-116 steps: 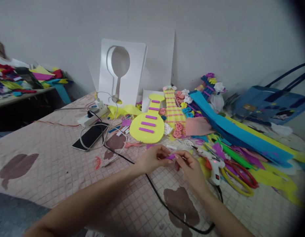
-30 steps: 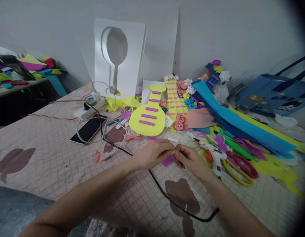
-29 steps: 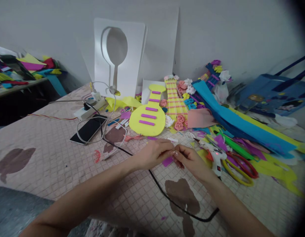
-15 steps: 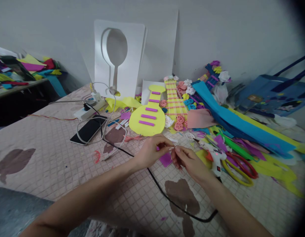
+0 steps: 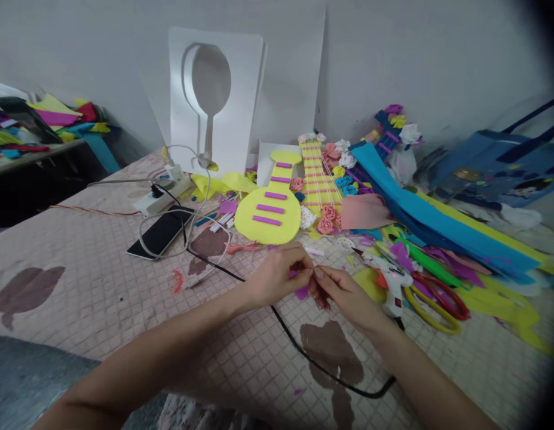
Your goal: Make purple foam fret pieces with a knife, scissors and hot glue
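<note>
My left hand (image 5: 281, 272) and my right hand (image 5: 342, 289) meet above the table, thumbs and forefingers pinched together at the tips. Whatever is between the fingertips is too small to make out. Below them a purple paper piece (image 5: 302, 292) is partly covered by my hands. Just behind lies a yellow guitar-shaped cutout (image 5: 268, 218) with several purple strips across it. To the right of my right hand is a white glue gun (image 5: 393, 283) with a small red light, its black cord (image 5: 294, 343) running under my arms.
A finished-looking yellow guitar (image 5: 320, 185) with strings and paper flowers leans at the back. Scissors with yellow and red handles (image 5: 438, 310) and blue paper (image 5: 438, 221) lie right. A phone (image 5: 162, 233) and power strip (image 5: 158, 200) sit left. A white board (image 5: 241, 89) stands against the wall.
The two hands' fingertips have come closer together and now touch. The view has shifted slightly; the objects on the table stay where they were.
</note>
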